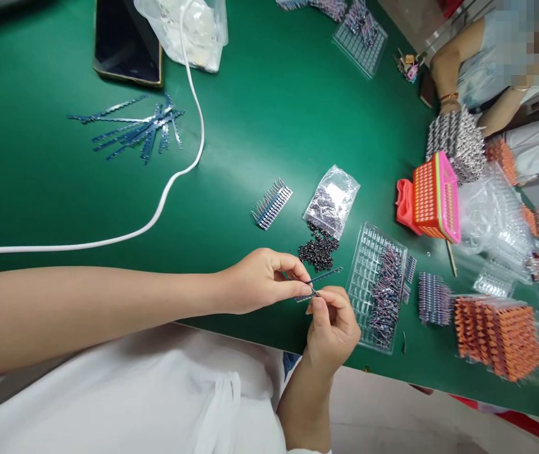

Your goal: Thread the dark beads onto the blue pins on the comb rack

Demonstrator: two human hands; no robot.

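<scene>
Blue strip (328,274) is pinched in the left hand (255,280); the right hand (333,331) apparently grips a tiny part (315,293) against it, demanding steadiness.

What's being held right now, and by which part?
Left hand pinches a thin blue strip, gripped part hidden, one end sticking out. Right hand closes on a small piece beside it, too tiny to make out.
</scene>
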